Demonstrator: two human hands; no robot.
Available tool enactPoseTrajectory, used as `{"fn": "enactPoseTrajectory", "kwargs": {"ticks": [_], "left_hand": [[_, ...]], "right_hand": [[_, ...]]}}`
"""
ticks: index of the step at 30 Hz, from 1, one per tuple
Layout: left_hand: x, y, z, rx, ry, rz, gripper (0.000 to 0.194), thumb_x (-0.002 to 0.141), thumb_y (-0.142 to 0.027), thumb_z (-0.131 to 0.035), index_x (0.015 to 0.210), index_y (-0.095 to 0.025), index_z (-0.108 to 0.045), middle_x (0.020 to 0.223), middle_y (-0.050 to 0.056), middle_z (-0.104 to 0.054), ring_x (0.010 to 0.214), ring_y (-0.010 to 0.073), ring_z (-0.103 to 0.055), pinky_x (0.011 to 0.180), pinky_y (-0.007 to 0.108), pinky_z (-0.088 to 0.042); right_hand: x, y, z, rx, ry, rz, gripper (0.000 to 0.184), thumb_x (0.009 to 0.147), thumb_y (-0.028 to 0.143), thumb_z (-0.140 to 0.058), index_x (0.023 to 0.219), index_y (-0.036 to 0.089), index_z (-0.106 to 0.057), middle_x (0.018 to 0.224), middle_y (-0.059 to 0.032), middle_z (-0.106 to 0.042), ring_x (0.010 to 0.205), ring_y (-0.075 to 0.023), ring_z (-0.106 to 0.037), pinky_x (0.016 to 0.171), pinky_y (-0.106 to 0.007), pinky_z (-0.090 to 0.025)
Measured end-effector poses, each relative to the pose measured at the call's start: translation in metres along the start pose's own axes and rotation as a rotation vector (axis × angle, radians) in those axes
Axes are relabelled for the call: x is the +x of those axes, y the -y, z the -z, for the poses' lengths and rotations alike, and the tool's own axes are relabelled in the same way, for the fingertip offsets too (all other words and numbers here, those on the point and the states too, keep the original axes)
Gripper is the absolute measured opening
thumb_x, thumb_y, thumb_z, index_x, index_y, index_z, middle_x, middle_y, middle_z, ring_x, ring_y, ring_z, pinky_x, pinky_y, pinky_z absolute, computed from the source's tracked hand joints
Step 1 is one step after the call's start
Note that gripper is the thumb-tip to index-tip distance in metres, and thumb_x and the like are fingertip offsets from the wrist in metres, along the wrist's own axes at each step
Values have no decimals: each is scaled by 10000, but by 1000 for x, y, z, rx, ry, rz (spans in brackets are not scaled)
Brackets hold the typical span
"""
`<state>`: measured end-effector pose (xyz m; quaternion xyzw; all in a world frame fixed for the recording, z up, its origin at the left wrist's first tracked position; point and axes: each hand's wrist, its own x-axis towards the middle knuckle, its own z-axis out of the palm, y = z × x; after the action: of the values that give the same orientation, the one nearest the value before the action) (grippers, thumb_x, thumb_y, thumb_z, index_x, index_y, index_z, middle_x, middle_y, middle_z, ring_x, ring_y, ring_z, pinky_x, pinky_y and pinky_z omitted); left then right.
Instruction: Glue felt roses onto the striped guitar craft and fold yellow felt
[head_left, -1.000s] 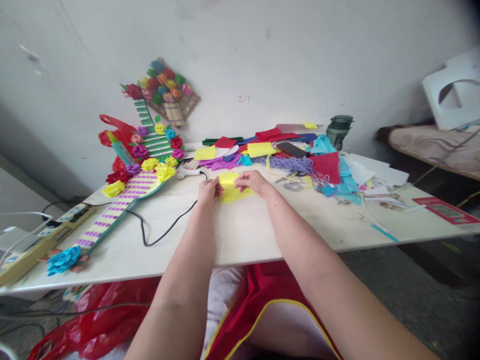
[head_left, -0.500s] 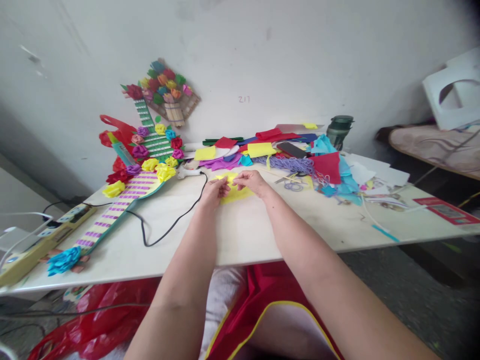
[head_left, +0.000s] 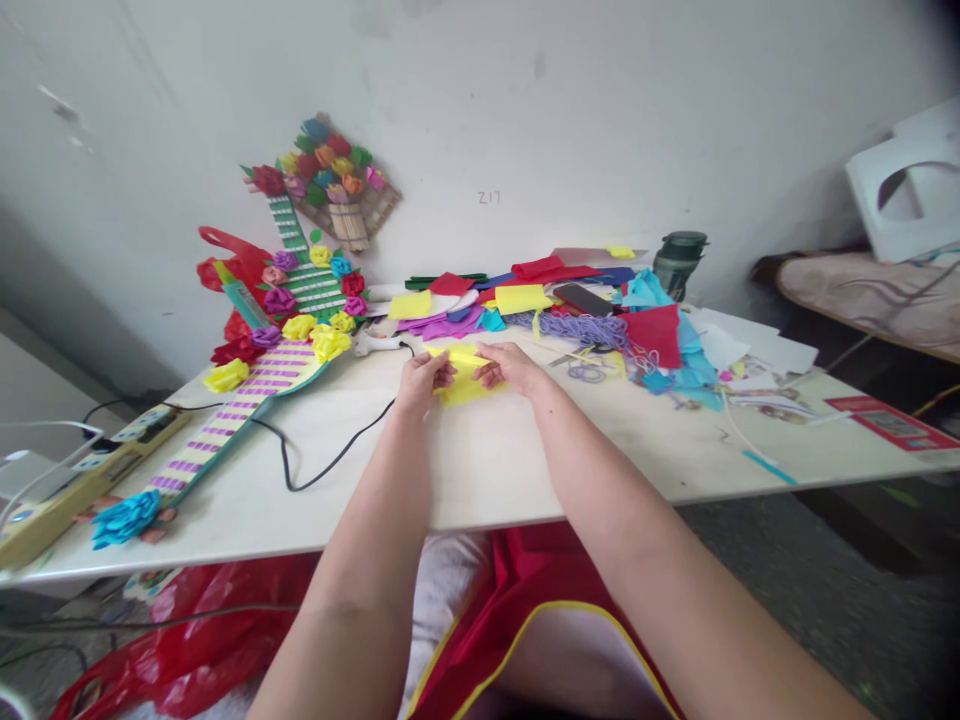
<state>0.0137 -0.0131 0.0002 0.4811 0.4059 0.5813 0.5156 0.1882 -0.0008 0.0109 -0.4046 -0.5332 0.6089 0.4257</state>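
Note a grey-white wall at the back, with a pale counter set along it. Can see a large guitar-like panel at the counter's left, striped and trimmed with bright flowers. Found a heap of coloured sheets along the counter's rear, mostly purple, red, blue and yellow. Hung on the wall, above the panel: a bouquet piece. Near left edge, a yellowish power strip. At the heap's right end, a dark green bottle, upright. In front of the heap, a bundle of purple-blue yarn.

Mid-counter, left hand and right hand, just apart and facing each other. Both nearly closed, fingers curled, each gripping yellow material at its own side. Between and below both, a thin yellow sheet, over the counter in front of the heap; cannot tell whether one piece or two. Left of it, close to the left hand, a white tool. Smallest, near the front edge at right: a light-blue strip.
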Motion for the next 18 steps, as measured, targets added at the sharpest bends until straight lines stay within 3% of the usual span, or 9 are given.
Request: {"fn": "enactPoseTrajectory", "kwargs": {"ticks": [9, 18], "left_hand": [[-1, -1, 1, -7, 18, -2, 294, 613, -337, -736, 646, -124, -537, 566, 42, -632, 442, 96, -551, 458, 207, -420], [0, -1, 1, 32, 15, -3, 371, 587, -404, -757, 663, -124, -526, 579, 28, -623, 460, 89, -556, 480, 207, -441]], "right_hand": [[0, -1, -1, -95, 7, -34, 219, 815, 292, -618, 686, 135, -536, 427, -11, -581, 279, -66, -429, 302, -165, -326], [7, -9, 3, -115, -6, 41, 229, 781, 220, -640, 606, 133, -519, 422, 11, -576, 279, -49, -420, 296, -149, -332]]}}
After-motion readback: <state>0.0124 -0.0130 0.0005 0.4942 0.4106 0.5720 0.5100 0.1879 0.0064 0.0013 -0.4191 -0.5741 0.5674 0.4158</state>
